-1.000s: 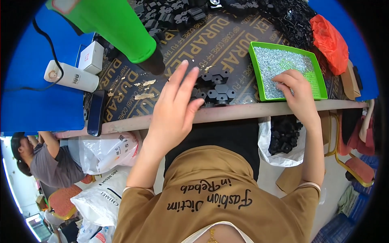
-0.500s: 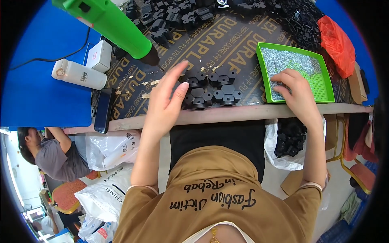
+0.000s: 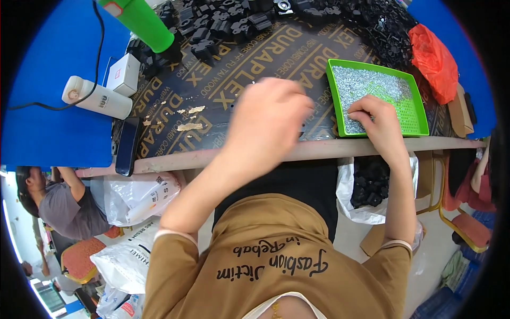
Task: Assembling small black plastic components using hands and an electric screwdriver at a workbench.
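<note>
My left hand is smeared by motion above the front edge of the table, so its grip cannot be read. It covers the spot where several black plastic parts stood, and hides them almost wholly. My right hand dips into a shallow green tray on the right. Its thumb and fingertips pinch together over small silvery metal pieces, which look like screws; whatever lies between them is too small to make out. At the upper left hangs a green power screwdriver with a dark tip, apart from both hands.
Black plastic parts lie heaped along the back. A red plastic bag is beyond the tray. On the left are a white bottle, a white box and a phone. A white sack of black parts hangs below the edge.
My left hand has swung right, over the black parts. My right thumb and fingers have closed together in the tray. The green screwdriver appears higher and farther left.
</note>
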`<state>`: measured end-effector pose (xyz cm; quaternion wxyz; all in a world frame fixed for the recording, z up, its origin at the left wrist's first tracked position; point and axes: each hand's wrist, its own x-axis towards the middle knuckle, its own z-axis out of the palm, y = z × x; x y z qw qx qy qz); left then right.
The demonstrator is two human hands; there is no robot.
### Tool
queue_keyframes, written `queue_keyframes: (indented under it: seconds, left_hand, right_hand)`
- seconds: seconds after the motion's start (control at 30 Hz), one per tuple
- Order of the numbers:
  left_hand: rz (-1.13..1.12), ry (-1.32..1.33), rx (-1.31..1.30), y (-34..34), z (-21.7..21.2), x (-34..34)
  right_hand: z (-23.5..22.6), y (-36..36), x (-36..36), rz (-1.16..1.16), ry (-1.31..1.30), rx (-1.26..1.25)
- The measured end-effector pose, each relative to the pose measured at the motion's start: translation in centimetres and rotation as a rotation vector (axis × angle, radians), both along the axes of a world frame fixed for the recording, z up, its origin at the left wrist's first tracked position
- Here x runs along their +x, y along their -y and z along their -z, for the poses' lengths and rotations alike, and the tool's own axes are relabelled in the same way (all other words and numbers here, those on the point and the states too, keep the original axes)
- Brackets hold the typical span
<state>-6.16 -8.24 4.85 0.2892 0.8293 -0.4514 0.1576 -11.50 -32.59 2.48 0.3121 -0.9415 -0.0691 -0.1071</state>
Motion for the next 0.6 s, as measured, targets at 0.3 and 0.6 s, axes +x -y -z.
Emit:
queue_keyframes:
  seconds: [0.3,0.6]
  left_hand:
    - [0.186,0.103,0.316,10.9,2.0,1.0]
    - [0.176,0.043,0.281,11.3,2.4,1.4]
  right_hand:
    - [-0.2,2.3,-1.4,0.091,0.036,0.128]
    - [0.4,3.4,-2.4,0.162,-0.049,0.465]
